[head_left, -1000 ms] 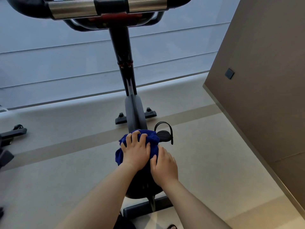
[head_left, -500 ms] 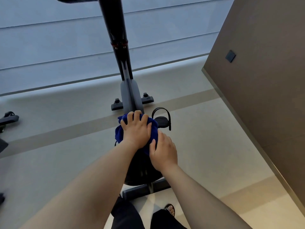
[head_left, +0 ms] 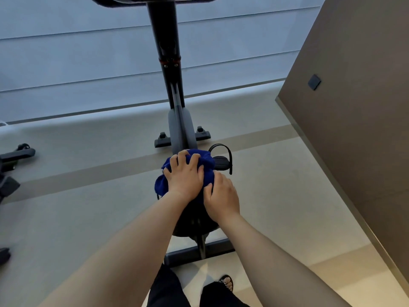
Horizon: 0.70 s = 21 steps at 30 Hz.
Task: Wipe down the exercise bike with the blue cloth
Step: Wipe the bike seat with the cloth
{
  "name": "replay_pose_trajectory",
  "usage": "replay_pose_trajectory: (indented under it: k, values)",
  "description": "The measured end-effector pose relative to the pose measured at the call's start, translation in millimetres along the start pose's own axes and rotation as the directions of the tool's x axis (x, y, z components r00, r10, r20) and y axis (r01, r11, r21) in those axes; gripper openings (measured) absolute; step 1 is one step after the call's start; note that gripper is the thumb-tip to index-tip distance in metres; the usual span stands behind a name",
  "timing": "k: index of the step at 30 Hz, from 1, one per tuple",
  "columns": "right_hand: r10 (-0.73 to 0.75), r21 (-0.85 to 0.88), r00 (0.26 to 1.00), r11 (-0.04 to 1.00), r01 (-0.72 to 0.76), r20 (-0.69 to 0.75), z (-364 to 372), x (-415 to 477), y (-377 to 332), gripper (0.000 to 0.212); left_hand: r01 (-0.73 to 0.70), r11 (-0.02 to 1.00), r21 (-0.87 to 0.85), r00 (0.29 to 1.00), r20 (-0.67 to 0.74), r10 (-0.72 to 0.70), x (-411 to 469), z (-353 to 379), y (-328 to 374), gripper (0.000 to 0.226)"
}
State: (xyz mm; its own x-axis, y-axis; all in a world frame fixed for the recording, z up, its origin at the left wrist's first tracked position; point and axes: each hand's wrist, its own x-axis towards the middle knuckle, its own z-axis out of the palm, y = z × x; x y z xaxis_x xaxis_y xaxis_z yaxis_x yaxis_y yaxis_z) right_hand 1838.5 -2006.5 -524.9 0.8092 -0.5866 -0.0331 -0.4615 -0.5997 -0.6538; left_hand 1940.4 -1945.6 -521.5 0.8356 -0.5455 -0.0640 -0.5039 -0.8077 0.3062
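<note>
The exercise bike (head_left: 170,69) stands in front of me, seen from behind its dark saddle (head_left: 192,220). A bunched blue cloth (head_left: 207,161) lies on the front of the saddle. My left hand (head_left: 184,176) is on top of the cloth, its fingers curled into the fabric. Just to the right and nearer me, my right hand (head_left: 222,196) rests on the saddle, thumb and fingertips at the cloth's edge. Most of the saddle is hidden under my hands and the cloth.
The right pedal (head_left: 222,161) with its strap sticks out beside the cloth. Front foot bar (head_left: 162,141) and rear foot bar (head_left: 188,254) sit on the pale floor. A brown wall (head_left: 354,129) runs along the right. Other equipment (head_left: 15,154) stands at far left. My sandalled foot (head_left: 226,281) is below.
The view has tilted down, so the handlebars have left the top of the frame. Both hands stay on the cloth and saddle with hardly any shift.
</note>
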Motion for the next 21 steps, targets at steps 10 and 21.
replay_pose_trajectory:
  k: [10, 21]
  values:
    - [0.021, 0.051, 1.0, 0.999, -0.02, -0.019, 4, 6, 8, 0.034, 0.033, 0.996, 0.081, 0.998, 0.057, -0.038, 20, -1, 16, 0.028]
    - [0.053, 0.097, 0.997, 0.994, -0.048, -0.051, 5, 8, 11, 0.042, -0.133, 0.975, 0.179, 0.984, 0.142, 0.108, 52, -2, 19, 0.033]
